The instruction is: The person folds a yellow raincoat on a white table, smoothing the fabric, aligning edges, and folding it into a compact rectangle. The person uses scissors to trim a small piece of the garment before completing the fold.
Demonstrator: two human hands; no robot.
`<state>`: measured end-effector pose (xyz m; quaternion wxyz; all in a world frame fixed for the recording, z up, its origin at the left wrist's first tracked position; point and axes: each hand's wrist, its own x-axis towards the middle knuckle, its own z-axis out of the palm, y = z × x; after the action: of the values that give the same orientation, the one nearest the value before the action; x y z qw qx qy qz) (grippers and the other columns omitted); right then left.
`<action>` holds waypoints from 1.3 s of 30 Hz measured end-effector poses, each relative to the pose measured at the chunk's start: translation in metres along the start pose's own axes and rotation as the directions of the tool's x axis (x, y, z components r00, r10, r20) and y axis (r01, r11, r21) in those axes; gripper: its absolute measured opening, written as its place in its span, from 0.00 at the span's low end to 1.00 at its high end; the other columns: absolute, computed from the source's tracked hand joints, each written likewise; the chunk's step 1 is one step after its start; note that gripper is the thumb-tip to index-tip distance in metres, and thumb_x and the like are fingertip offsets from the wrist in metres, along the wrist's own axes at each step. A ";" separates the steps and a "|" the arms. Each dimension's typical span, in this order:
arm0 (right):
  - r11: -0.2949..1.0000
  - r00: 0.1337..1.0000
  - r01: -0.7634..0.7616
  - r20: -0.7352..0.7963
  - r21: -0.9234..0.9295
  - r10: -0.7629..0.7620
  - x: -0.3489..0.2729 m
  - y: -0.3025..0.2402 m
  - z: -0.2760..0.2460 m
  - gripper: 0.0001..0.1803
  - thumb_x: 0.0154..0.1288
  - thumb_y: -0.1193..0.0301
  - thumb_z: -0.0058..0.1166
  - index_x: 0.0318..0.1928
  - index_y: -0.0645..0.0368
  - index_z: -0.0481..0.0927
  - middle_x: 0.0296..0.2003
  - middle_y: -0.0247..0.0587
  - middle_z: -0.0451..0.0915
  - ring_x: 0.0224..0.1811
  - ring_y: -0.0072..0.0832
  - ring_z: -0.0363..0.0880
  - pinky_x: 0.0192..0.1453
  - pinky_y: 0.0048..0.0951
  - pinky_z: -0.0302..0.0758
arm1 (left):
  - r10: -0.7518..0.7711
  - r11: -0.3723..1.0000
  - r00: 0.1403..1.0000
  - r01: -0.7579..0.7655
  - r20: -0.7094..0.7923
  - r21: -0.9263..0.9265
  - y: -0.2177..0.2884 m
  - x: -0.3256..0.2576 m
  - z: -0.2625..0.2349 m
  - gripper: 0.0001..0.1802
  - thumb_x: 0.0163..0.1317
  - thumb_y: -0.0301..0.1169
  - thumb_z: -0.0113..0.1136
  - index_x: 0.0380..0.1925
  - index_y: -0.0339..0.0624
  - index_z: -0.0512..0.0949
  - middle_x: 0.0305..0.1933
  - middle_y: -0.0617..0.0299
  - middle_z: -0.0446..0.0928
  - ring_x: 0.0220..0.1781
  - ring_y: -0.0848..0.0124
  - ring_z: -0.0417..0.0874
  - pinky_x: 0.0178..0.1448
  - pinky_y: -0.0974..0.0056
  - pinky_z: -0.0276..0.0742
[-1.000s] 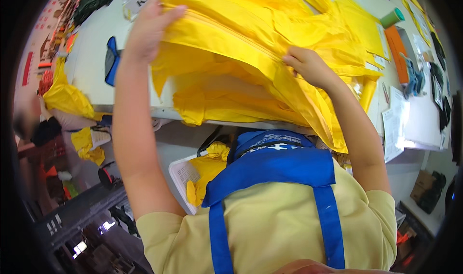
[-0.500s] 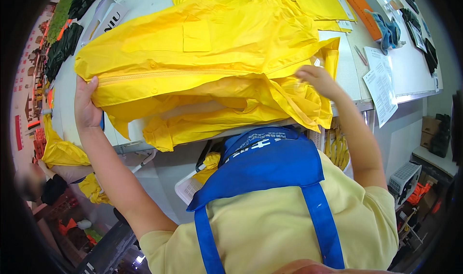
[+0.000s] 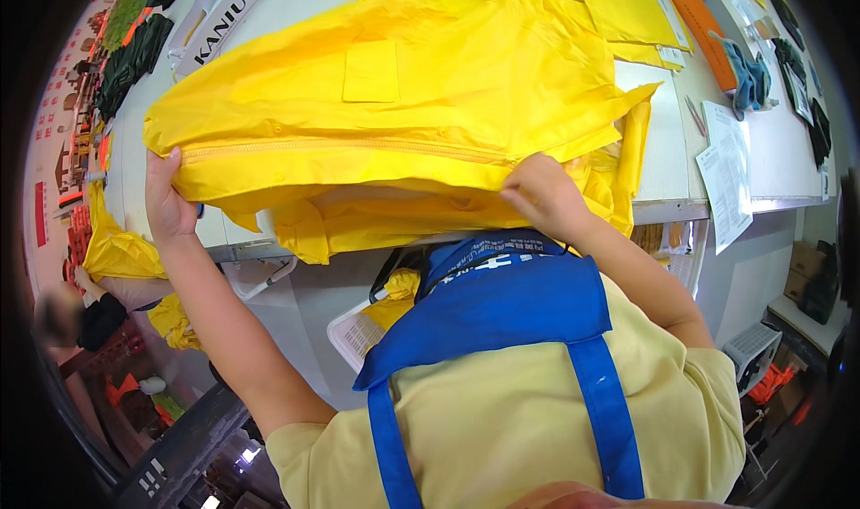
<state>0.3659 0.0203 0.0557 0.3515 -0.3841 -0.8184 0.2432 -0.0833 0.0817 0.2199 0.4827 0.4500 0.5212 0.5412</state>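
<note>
The fingers of the left hand point(image 3: 170, 203) are pinching the left end of a yellow jacket's point(image 3: 448, 70) front edge, thumb uppermost; the fingers of the right hand point(image 3: 548, 196) are pressing together on the same edge, at the right end of the zip point(image 3: 331, 145). The jacket is lying along the near edge of a white table point(image 3: 667, 160), with part of its cloth hanging over that edge. A flapped pocket point(image 3: 371, 71) is facing up, its inside hidden. Beyond the jacket, toward the table's far left corner, a white box point(image 3: 215, 24) is standing, its contents not discernible. Folded yellow pieces point(image 3: 620, 9) are lying toward the far edge; to their right an orange-sided box point(image 3: 703, 34) is resting, blue cloth point(image 3: 752, 79) touching its near end. Paper sheets point(image 3: 727, 164) are overhanging the near edge at right. Below the near edge, a white basket point(image 3: 345, 337) is holding yellow cloth point(image 3: 392, 301). Below the right end, a slotted crate point(image 3: 751, 348) is standing; what it is containing cannot be told.
</note>
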 end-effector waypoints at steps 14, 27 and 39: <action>0.780 0.747 -0.624 0.262 -0.044 0.611 0.039 0.031 0.036 0.14 0.56 0.58 0.58 0.32 0.57 0.78 0.27 0.43 0.80 0.30 0.38 0.80 0.37 0.33 0.76 | 0.072 0.997 0.997 -0.073 0.029 0.014 0.005 0.006 0.007 0.29 0.61 0.26 0.52 0.63 0.36 0.58 0.62 0.54 0.66 0.64 0.63 0.67 0.68 0.59 0.60; 0.648 0.716 -0.656 0.048 0.386 0.696 0.035 0.021 -0.039 0.08 0.62 0.71 0.51 0.27 0.60 0.73 0.19 0.27 0.66 0.23 0.15 0.62 0.28 0.19 0.61 | 0.033 0.937 0.996 -0.002 -0.084 0.349 -0.003 0.023 -0.013 0.26 0.61 0.29 0.56 0.60 0.39 0.63 0.55 0.57 0.71 0.57 0.64 0.73 0.61 0.60 0.67; 0.806 0.807 -0.575 -0.069 0.141 0.587 0.053 -0.036 -0.023 0.09 0.59 0.69 0.54 0.27 0.62 0.76 0.19 0.47 0.76 0.21 0.36 0.76 0.27 0.32 0.71 | 0.174 0.426 0.803 -0.583 0.570 0.692 -0.112 -0.062 0.262 0.11 0.52 0.32 0.62 0.36 0.43 0.77 0.37 0.56 0.78 0.41 0.57 0.78 0.46 0.56 0.75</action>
<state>0.3432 0.0447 0.1148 0.3254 -0.6083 -0.6259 0.3638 0.1896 0.0532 0.1227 0.1620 0.8362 0.4813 0.2070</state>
